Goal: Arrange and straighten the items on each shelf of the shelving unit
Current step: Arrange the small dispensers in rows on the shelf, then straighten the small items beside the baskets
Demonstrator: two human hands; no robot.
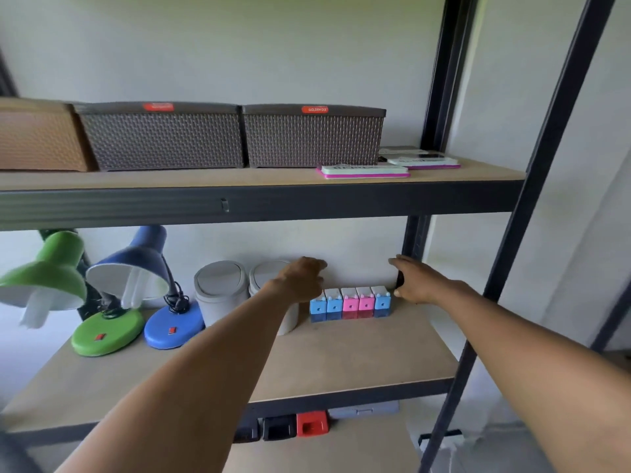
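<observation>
Left hand (300, 279) and right hand (415, 279), both loosely open and holding nothing, flank the box row (350, 303) at the shelf (341, 356) back edge. Next: press the row square.

Middle shelf (358, 349): five small boxes (350, 303) (blue, blue, pink, pink, blue) stand upright in a straight touching row near the rear. Left of them stand two grey swing-lid bins (222, 291), then a blue desk lamp (143, 268) and a green desk lamp (51, 271). Upper shelf (205, 180): three woven lidded baskets (239, 138) side by side; flat pink-edged packs (363, 171) lie at right.
</observation>
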